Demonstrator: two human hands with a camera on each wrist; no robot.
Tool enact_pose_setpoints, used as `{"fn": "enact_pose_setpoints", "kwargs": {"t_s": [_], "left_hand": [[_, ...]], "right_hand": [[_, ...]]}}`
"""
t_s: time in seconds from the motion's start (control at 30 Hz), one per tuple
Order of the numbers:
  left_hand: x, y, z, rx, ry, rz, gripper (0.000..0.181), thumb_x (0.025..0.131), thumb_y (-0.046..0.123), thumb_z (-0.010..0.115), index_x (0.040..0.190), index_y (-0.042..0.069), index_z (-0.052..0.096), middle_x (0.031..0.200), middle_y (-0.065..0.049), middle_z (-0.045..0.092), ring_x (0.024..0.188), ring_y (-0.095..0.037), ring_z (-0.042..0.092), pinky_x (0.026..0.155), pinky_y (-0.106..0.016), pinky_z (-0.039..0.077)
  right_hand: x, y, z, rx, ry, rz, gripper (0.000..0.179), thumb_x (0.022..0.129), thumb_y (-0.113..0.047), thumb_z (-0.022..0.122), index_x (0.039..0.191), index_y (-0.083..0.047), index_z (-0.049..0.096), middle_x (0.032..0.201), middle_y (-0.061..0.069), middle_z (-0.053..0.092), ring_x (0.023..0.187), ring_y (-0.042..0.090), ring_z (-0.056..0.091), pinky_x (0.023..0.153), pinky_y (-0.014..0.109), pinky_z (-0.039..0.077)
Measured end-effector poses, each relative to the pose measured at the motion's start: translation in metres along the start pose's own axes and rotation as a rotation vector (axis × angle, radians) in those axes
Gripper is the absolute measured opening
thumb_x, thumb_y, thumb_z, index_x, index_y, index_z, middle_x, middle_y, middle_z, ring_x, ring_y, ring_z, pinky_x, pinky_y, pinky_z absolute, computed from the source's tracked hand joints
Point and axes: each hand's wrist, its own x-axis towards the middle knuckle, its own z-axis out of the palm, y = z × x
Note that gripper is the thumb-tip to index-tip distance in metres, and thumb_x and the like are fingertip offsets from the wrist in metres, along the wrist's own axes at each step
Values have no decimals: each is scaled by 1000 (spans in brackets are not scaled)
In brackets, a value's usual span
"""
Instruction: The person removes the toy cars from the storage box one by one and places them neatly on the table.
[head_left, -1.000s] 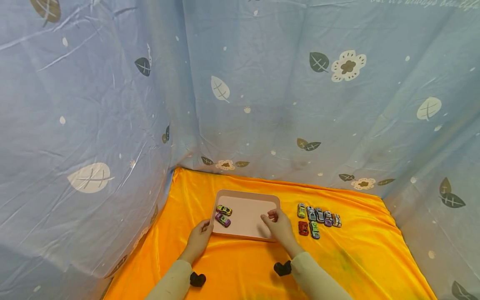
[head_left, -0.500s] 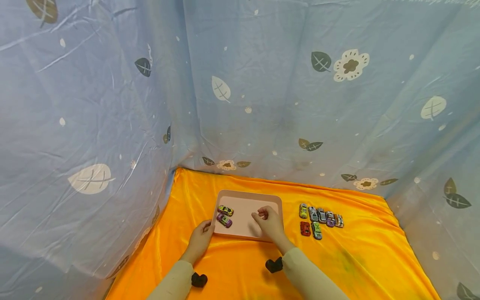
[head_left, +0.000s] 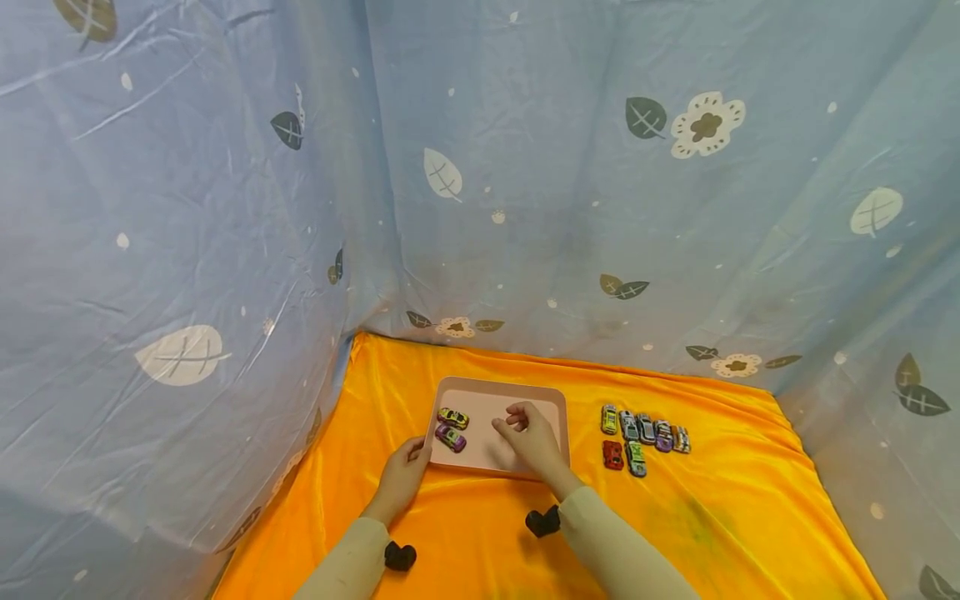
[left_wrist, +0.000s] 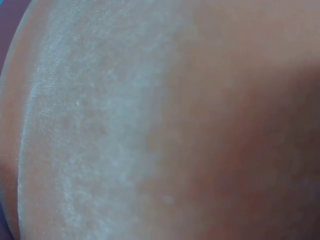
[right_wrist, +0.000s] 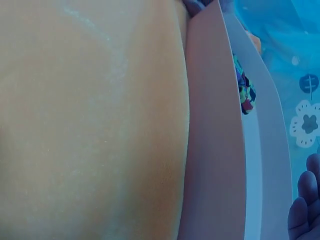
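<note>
A shallow pink tray [head_left: 502,387] lies on the orange cloth. My left hand [head_left: 402,482] grips its near left corner, thumb at the rim. Above the tray's right half hovers my right hand [head_left: 534,440], fingers loosely bent, with nothing seen between them. Two toy cars lie side by side at the tray's left end, a yellow one [head_left: 453,417] and a purple-and-green one [head_left: 451,438]. The right wrist view catches the tray's outer wall [right_wrist: 215,125] and my right fingertips [right_wrist: 307,186] at the edge. Blurred skin fills most of the left wrist view.
Right of the tray, several toy cars stand in two rows on the orange cloth [head_left: 720,492], among them a red car [head_left: 612,455], a green car [head_left: 636,458] and a yellow car [head_left: 609,419]. A blue patterned curtain [head_left: 525,208] rises behind and at both sides.
My right hand has moved left, from the tray's right edge farther in over its floor. My left hand stays at the corner, and the cars keep their places.
</note>
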Motion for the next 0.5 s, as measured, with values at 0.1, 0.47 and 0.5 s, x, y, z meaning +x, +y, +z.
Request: {"fn": "enact_pose_setpoints", "kwargs": {"t_s": [0.1, 0.47, 0.5], "left_hand": [[-1, 2, -1, 8, 3, 5, 44, 100, 36, 52, 136, 10, 54, 125, -10, 61, 113, -27, 59, 96, -48, 47], [-1, 1, 1, 5, 9, 13, 43, 100, 35, 53, 135, 10, 55, 125, -11, 61, 112, -28, 59, 96, -49, 47], [0, 1, 2, -1, 9, 11, 42, 100, 35, 53, 135, 11, 56, 125, -10, 61, 112, -27, 59, 96, -48, 47]], "right_hand": [[2, -1, 2, -15, -33, -4, 49, 87, -40, 72, 117, -5, 58, 97, 1, 60, 85, 18, 54, 77, 33, 49], [13, -3, 28, -77, -180, 7, 50, 90, -32, 70, 127, -2, 55, 111, 11, 60, 99, 25, 58, 86, 41, 51], [14, -3, 30, -68, -185, 8, 49, 91, -30, 69, 128, -1, 54, 114, 13, 60, 101, 26, 58, 87, 42, 50]]}}
